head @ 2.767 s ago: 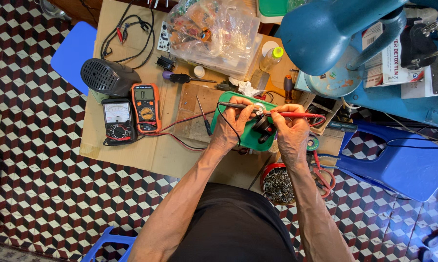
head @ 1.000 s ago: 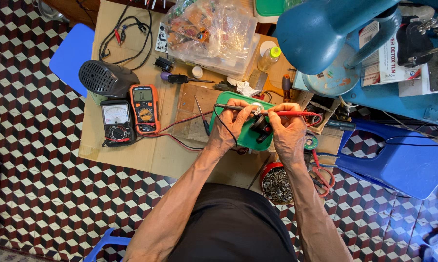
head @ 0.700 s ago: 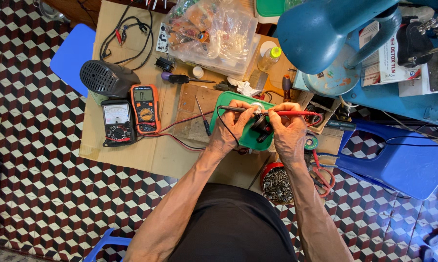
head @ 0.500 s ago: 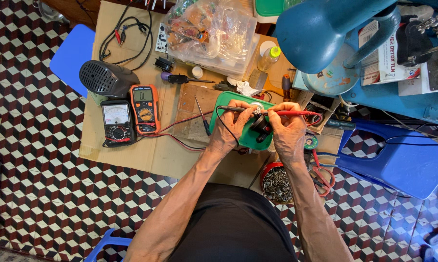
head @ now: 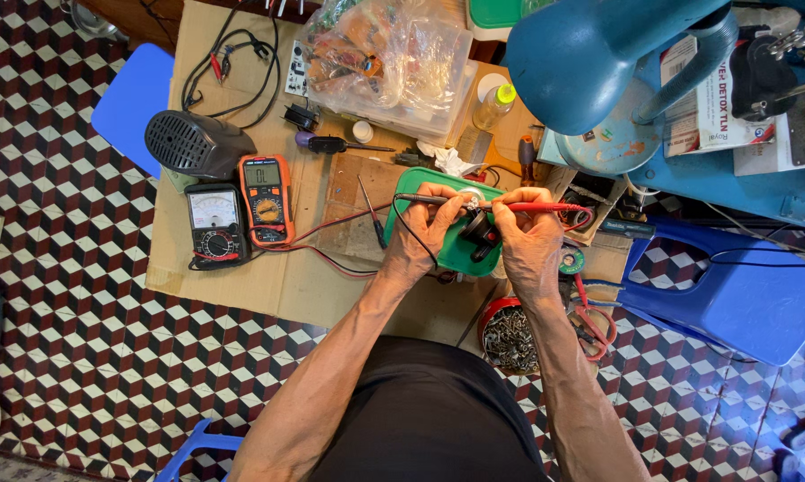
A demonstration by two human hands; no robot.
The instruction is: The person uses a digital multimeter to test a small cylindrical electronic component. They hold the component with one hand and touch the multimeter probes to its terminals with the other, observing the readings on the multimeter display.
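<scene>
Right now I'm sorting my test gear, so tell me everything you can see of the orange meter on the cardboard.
The orange meter is a handheld digital multimeter: an orange casing round a dark face, a grey display at the top and a round dial below. It lies flat, face up, on the cardboard, with a black analogue meter close on its left and a black speaker above. Red and black leads run from its lower end towards the hands. Neither hand touches it.
</scene>
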